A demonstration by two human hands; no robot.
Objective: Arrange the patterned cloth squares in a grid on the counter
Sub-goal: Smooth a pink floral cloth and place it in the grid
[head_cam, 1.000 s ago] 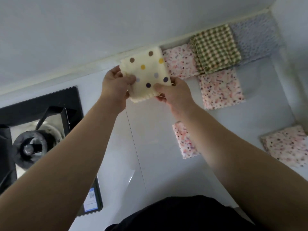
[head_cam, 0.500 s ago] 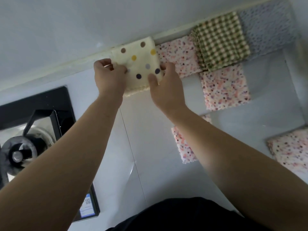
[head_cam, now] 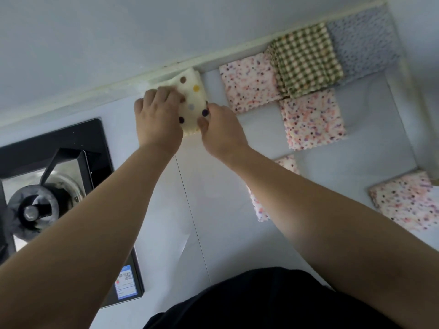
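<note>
Head view: left hand [head_cam: 158,115] and right hand [head_cam: 221,129] pinch cream polka-dot cloth square [head_cam: 192,96]; released crooked, it misaligns with pink speckled cloth square [head_cam: 247,84].

pale wall [head_cam: 118,32] meets white counter [head_cam: 213,210], black hob [head_cam: 71,136] at left.

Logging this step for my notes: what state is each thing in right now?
polka-dot square, at the back wall, held by both hands.
left hand, grips its left side.
right hand, pinches its near right corner.
green check squares, stacked.
pink speckled squares, lying flat.
burner, unlit.
</note>
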